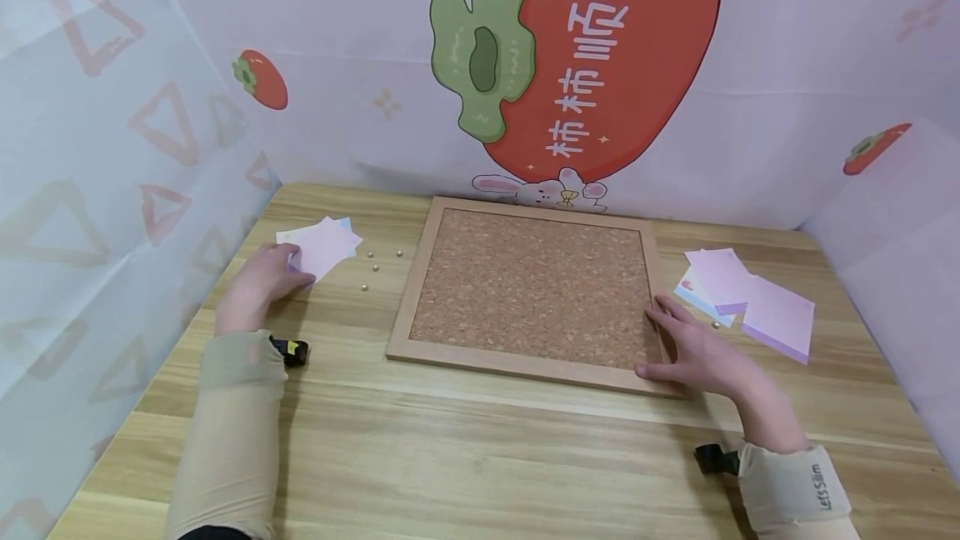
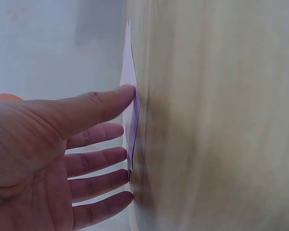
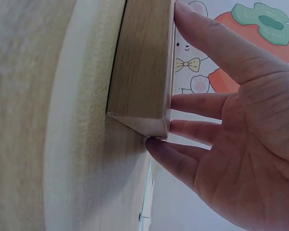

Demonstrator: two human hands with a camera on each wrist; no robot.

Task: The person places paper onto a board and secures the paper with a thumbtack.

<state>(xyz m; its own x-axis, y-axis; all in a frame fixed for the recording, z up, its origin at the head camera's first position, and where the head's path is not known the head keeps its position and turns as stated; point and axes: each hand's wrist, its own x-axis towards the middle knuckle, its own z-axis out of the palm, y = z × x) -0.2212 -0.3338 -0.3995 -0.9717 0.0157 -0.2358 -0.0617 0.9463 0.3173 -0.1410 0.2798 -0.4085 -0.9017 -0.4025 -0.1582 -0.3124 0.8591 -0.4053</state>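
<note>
A cork board (image 1: 532, 286) in a wooden frame lies flat in the middle of the table. My right hand (image 1: 705, 352) rests on the frame's lower right corner, fingers extended; in the right wrist view its fingertips touch the wooden frame edge (image 3: 139, 62). At the far left, my left hand (image 1: 258, 283) lies at several overlapping pastel paper notes (image 1: 327, 244). Seen from the left wrist, its thumb (image 2: 103, 103) touches the edge of the pink and purple notes (image 2: 129, 72), while the other fingers are spread loosely along them.
Several small round metallic pins (image 1: 365, 287) lie between the left notes and the board. Right of the board are more pink, purple and white notes (image 1: 780, 315) and a pin (image 1: 716, 325). A printed cloth backdrop (image 1: 337, 140) stands behind the wooden table (image 1: 465, 457).
</note>
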